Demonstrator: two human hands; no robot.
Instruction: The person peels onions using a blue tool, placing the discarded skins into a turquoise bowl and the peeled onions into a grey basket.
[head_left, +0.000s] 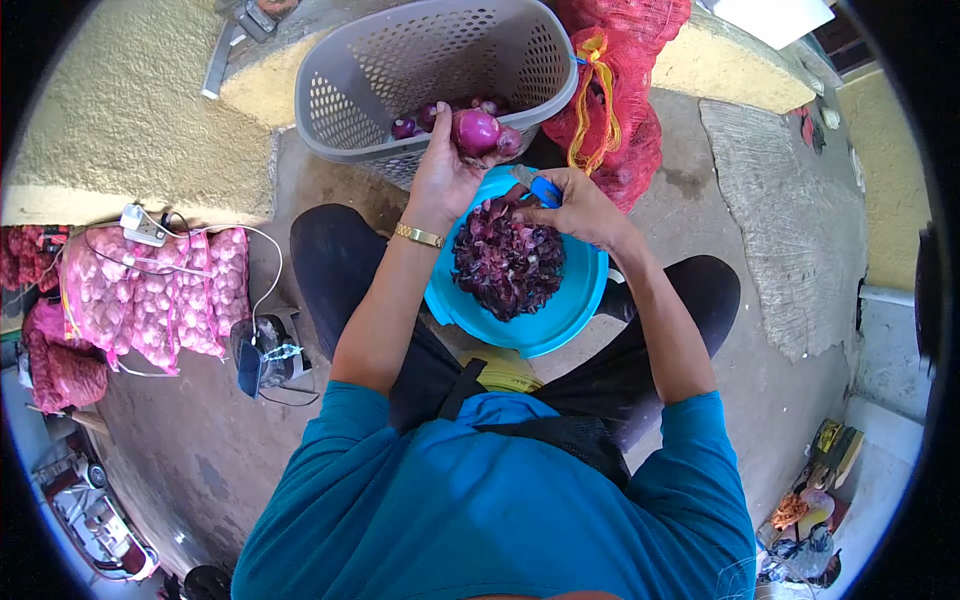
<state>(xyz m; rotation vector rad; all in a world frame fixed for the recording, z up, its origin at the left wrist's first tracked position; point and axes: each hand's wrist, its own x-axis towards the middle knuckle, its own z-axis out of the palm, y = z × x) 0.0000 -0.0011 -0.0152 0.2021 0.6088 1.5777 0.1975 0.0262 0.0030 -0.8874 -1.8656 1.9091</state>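
My left hand (444, 180), a gold band at its wrist, cradles a shiny red onion (476, 133) and a smaller one (509, 140) beside it. They are held just over the near rim of a grey perforated plastic basket (442, 45). Inside that basket lie several more red onions (405, 127). My right hand (574, 202) grips a small knife with a blue handle (546, 192); its dull blade (520, 175) points left. Below both hands is a turquoise plastic basin (525, 337) with a heap of dark onion skins (510, 262).
Red mesh sacks (630, 142) stand right of the basket. To the left, pink net bags of bulbs (157, 292) carry a white power strip (145, 225), its cable looping down near a phone (250, 370). A flattened grey sack (780, 232) covers floor at right.
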